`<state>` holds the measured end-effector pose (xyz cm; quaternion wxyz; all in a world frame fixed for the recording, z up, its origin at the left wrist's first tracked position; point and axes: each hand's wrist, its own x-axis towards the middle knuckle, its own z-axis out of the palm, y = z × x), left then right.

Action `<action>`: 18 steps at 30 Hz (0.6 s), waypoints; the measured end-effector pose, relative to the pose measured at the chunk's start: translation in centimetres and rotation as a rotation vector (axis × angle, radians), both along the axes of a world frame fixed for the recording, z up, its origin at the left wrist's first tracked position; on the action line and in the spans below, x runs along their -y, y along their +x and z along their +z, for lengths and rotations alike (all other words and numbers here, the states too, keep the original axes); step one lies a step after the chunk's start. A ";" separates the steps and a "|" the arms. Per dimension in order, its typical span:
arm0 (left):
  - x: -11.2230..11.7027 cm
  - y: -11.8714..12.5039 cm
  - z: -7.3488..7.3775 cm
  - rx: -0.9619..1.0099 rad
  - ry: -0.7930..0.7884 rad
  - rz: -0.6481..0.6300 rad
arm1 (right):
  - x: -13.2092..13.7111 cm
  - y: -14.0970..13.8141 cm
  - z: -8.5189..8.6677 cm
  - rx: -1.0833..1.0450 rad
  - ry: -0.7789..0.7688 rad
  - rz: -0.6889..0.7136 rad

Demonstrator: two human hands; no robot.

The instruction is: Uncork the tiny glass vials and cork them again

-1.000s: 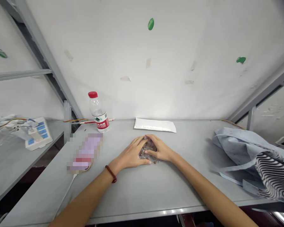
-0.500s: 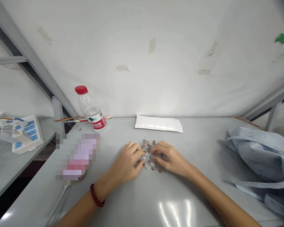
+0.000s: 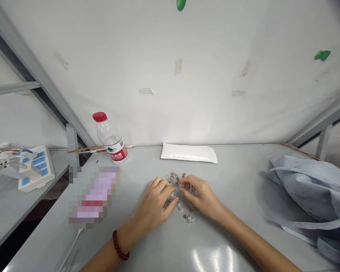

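A small heap of clear-wrapped brown pieces [image 3: 176, 177] lies on the grey table [image 3: 238, 189]. My left hand [image 3: 154, 204] rests on the heap's left side, fingers curled over some pieces. My right hand [image 3: 201, 196] sits on the right side, thumb and forefinger pinched on a small brown piece [image 3: 187, 186]. A few loose wrapped pieces [image 3: 188, 218] lie just in front of the hands. A dark red bead bracelet [image 3: 119, 245] is on my left wrist.
A water bottle with a red cap [image 3: 111, 139] stands at the back left. A white padded envelope [image 3: 189, 153] lies by the wall. A blurred pink object [image 3: 93, 194] lies left. Light blue cloth [image 3: 308, 189] covers the right. A power strip [image 3: 36, 168] sits on a side table.
The hands have drawn slightly toward me and spread the heap. A few wrapped pieces now lie loose in front. My right hand has gone from flat to pinching one piece.
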<state>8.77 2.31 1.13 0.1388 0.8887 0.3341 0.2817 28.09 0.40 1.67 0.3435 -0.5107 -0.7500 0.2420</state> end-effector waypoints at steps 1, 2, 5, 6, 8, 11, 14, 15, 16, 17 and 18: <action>0.0 0.0 0.1 0.004 0.003 0.005 | 0.2 -0.4 0.1 -0.118 -0.047 -0.034; 0.1 0.1 0.1 0.001 0.009 0.007 | 0.4 -0.7 0.1 -0.230 -0.098 -0.058; 0.2 0.2 0.0 -0.012 0.060 0.001 | 0.9 -1.8 -0.1 -0.484 -0.214 -0.055; 0.3 0.3 0.0 -0.014 0.076 -0.003 | 1.1 -2.0 -0.2 -0.520 -0.219 -0.054; 0.3 0.3 -0.1 -0.014 0.092 -0.012 | 1.3 -2.1 -0.2 -0.528 -0.197 -0.055; 0.1 0.1 0.3 -0.032 0.057 -0.034 | 1.2 -1.9 -0.1 -0.475 -0.155 -0.029; -0.2 -0.4 1.1 -0.060 -0.029 -0.075 | 1.1 -1.7 0.2 -0.399 -0.119 0.010; -0.3 -0.5 1.3 -0.069 -0.060 -0.091 | 1.1 -1.7 0.3 -0.364 -0.102 0.011; -0.4 -0.7 1.6 -0.079 -0.082 -0.107 | 1.1 -1.7 0.4 -0.325 -0.083 0.010; -0.5 -0.8 1.7 -0.094 -0.096 -0.119 | 1.2 -1.7 0.4 -0.286 -0.061 0.008; -0.6 -0.9 1.8 -0.110 -0.099 -0.126 | 1.2 -1.8 0.4 -0.247 -0.036 0.008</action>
